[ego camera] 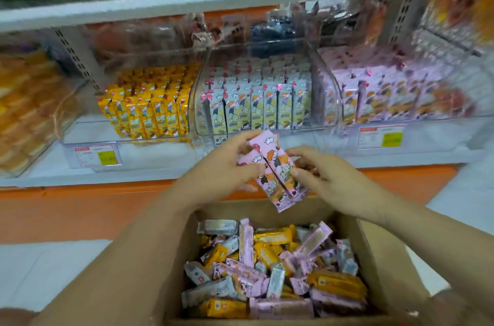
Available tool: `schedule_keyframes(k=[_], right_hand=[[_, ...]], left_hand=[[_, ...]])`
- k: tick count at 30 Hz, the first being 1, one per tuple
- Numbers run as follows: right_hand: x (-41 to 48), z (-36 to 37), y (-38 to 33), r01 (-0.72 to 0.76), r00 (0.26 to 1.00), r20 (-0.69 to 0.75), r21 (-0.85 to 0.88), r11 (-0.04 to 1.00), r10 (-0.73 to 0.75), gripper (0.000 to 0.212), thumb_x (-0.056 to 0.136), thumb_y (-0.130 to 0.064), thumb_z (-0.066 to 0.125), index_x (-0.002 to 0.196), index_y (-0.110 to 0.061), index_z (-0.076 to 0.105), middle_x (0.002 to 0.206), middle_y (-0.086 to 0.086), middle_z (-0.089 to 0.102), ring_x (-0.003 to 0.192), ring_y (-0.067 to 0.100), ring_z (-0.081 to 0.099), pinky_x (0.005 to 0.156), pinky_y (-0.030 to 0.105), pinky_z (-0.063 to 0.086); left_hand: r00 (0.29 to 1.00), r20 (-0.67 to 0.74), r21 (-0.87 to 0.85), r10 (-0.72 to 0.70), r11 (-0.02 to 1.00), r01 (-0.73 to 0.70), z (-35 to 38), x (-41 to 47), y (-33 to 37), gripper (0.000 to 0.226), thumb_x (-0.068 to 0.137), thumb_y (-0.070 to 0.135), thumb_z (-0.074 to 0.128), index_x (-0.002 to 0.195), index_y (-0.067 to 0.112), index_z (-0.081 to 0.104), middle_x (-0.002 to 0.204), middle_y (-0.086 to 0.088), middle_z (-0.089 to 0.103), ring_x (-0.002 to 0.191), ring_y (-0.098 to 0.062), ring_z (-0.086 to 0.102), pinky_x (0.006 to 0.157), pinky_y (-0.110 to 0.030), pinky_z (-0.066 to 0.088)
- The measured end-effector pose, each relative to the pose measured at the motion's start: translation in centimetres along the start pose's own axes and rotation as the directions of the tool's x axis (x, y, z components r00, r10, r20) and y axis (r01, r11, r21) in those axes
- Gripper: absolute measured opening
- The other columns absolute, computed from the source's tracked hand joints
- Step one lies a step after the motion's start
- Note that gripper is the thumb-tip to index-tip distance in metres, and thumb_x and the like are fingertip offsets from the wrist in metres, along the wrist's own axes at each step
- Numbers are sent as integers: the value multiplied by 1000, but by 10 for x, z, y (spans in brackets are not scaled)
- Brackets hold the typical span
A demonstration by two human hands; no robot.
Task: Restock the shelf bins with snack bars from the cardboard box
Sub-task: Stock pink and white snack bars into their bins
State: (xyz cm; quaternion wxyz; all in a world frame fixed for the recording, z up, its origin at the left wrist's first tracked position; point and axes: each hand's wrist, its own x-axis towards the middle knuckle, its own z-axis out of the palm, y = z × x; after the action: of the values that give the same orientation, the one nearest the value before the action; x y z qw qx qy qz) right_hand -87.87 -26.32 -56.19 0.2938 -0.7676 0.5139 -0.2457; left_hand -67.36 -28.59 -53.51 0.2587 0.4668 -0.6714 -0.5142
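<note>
**While two hands share one small bundle, a slip or a wrong bin is the risk**

Because the bins beyond the hands look alike in all but colour, the first hazard is a mix-up. Up and to the left of the hands, the yellow bin (85, 130) holds only yellow-wrapped bars, so pink ones put there would be misfiled.

The left hand (213, 173) curls its fingers and thumb round the upper end of the pink bars (280, 178). These hang in the air between the two hands, above the far edge of the cardboard box (371, 251) and in front of the shelf. There seem to be two bars side by side, perhaps more; I cannot tell the count.

The wrappers look slick and the bundle is tilted, lower end toward the box, so a bar may slide out if either grip loosens during a handover. Falling straight down, it would land among the loose bars (267, 267) in the box, a small loss. Falling outside the box, it would reach the floor (53, 272).

Straight beyond the hands, the middle bin (197, 122) of pale bars is the nearest opening and so the easiest wrong one.

The right hand (328, 173) pinches the bars lower down, on their right edge. Up and to the right of it, the pink bin (454, 118) matches the wrappers and looks nearly full. Pushing bars in hard could topple its standing rows.
</note>
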Motion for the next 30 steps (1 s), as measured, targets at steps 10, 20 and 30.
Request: schedule_keyframes(k=[10,20,30], right_hand=[[-30,-79,4,172,847,-512,4,985,-145,36,96,-18,51,114,-49,42,101,-28,53,92,-3,55,78,8,43],[-40,-151,77,-186,736,-676,-137,973,46,36,90,-14,62,125,-18,60,116,2,59,99,16,54,78,13,32],[-47,-164,130,-389,804,-503,-39,921,318,31,90,-23,62,120,-22,63,113,-7,66,107,8,59,91,22,42]], left_hand=[[907,24,426,419,817,-389,44,39,112,46,84,21,70,121,38,49,109,23,57,101,2,57,88,-21,49],[829,133,610,544,614,-501,121,142,152,48,85,25,70,129,22,51,118,7,60,103,-6,53,72,-15,35],[925,253,787,285,495,-368,153,241,120,65,90,35,62,144,37,26,117,-11,62,98,-29,58,75,-29,40]])
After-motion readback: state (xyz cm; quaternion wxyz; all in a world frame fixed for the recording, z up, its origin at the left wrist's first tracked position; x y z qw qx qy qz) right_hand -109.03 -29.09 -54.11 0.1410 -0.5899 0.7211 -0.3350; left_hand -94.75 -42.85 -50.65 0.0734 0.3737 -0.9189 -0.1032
